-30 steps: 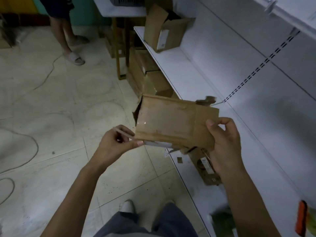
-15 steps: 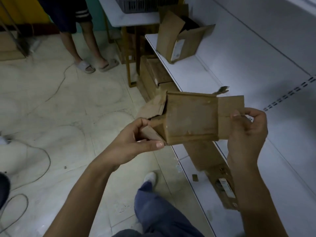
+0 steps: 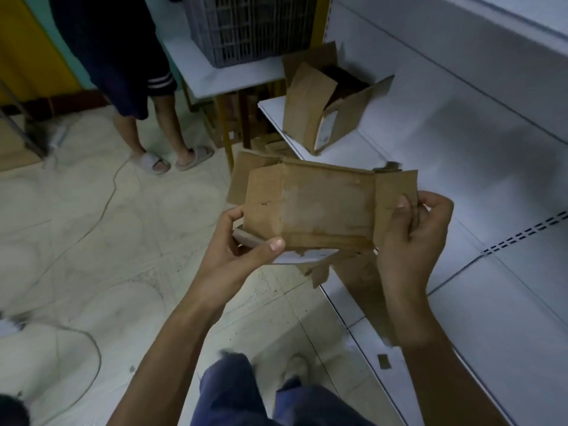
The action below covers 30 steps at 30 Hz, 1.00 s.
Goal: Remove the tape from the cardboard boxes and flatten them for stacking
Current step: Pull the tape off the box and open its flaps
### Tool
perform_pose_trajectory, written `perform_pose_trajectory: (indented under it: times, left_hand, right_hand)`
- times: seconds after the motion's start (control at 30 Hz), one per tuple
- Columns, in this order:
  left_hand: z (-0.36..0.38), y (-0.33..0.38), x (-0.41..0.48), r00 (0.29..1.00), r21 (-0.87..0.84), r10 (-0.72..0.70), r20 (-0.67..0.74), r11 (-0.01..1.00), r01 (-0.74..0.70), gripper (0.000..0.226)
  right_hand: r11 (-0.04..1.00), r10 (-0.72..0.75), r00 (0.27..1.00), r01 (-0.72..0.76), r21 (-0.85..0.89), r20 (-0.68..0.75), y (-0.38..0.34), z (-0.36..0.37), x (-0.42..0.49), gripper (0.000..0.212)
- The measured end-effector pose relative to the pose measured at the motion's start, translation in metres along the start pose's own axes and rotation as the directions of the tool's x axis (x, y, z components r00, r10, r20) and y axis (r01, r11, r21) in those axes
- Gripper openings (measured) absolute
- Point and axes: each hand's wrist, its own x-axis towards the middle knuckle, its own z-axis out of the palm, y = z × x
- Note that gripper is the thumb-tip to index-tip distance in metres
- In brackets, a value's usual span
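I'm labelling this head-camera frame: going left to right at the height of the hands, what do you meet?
tiled floor → left hand → held cardboard box → right hand → white shelf panel

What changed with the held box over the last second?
On the small box, the left-end flaps have swung open outward. The left hand shifted to grip its lower left corner, thumb on the front. Unchanged: the right hand pinches the right flap; the open box sits on the shelf.

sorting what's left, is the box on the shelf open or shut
Open: the box has its flaps raised, dark inside showing.
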Motion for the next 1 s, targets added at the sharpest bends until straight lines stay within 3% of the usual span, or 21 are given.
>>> perform_pose_trajectory:
  times: [0.07, 0.13, 0.23, 0.3, 0.33, 0.43, 0.53, 0.63, 0.7, 0.77, 0.83, 0.93, 1.0]
  left_hand:
    - [-0.003, 0.005, 0.023, 0.995, 0.014, 0.075, -0.066, 0.997, -0.075, 0.068]
    - [-0.007, 0.009, 0.043, 0.984, 0.077, 0.172, -0.041, 0.983, -0.169, 0.062]
    - [-0.020, 0.019, 0.065, 0.943, 0.296, 0.302, 0.138, 0.896, -0.331, 0.059]
    - [-0.027, 0.025, 0.078, 0.859, 0.426, 0.388, 0.335, 0.750, -0.506, 0.054]
    - [-0.029, 0.028, 0.084, 0.797, 0.455, 0.421, 0.433, 0.661, -0.597, 0.052]
    - [-0.040, 0.038, 0.107, 0.640, 0.426, 0.492, 0.590, 0.483, -0.765, 0.051]
    - [-0.057, 0.047, 0.129, 0.590, 0.386, 0.509, 0.627, 0.454, -0.803, 0.056]
    - [-0.068, 0.052, 0.143, 0.612, 0.398, 0.520, 0.595, 0.471, -0.787, 0.061]
    - [-0.077, 0.052, 0.151, 0.651, 0.391, 0.452, 0.610, 0.543, -0.743, 0.059]
    - [-0.084, 0.053, 0.157, 0.658, 0.381, 0.251, 0.710, 0.648, -0.659, 0.039]
    - [-0.080, 0.049, 0.161, 0.630, 0.363, 0.032, 0.776, 0.795, -0.487, 0.038]
    - [-0.084, 0.032, 0.166, 0.648, 0.333, -0.156, 0.746, 0.929, -0.159, 0.053]
    - [-0.086, 0.034, 0.163, 0.596, 0.342, -0.160, 0.787, 0.917, -0.205, 0.052]
  right_hand:
    - [0.992, 0.096, 0.989, -0.086, -0.090, 0.110, -0.001, 0.009, 0.005, 0.022]
    - [0.953, 0.207, 0.946, -0.138, -0.270, 0.250, -0.001, 0.011, 0.007, 0.049]
    - [0.880, 0.063, 0.928, 0.122, -0.460, 0.367, -0.014, 0.014, 0.004, 0.117]
    - [0.857, -0.057, 0.877, 0.288, -0.428, 0.477, -0.028, 0.024, 0.007, 0.129]
    - [0.862, -0.050, 0.849, 0.303, -0.407, 0.527, -0.034, 0.031, 0.010, 0.130]
    - [0.946, 0.078, 0.808, 0.126, -0.300, 0.583, -0.047, 0.053, 0.009, 0.133]
    - [0.987, 0.137, 0.857, -0.073, -0.146, 0.497, -0.049, 0.071, -0.004, 0.117]
    - [0.986, 0.164, 0.950, -0.149, -0.076, 0.265, -0.054, 0.085, -0.019, 0.063]
    - [0.990, 0.133, 0.979, -0.124, -0.068, 0.155, -0.056, 0.092, -0.029, 0.043]
    - [0.994, 0.073, 0.991, -0.064, -0.085, 0.108, -0.058, 0.095, -0.037, 0.027]
    - [0.978, -0.048, 0.995, 0.065, -0.200, 0.087, -0.063, 0.093, -0.043, 0.025]
    - [0.955, -0.105, 0.990, 0.126, -0.268, 0.089, -0.070, 0.084, -0.045, 0.038]
    - [0.960, -0.097, 0.993, 0.111, -0.256, 0.067, -0.072, 0.082, -0.047, 0.032]
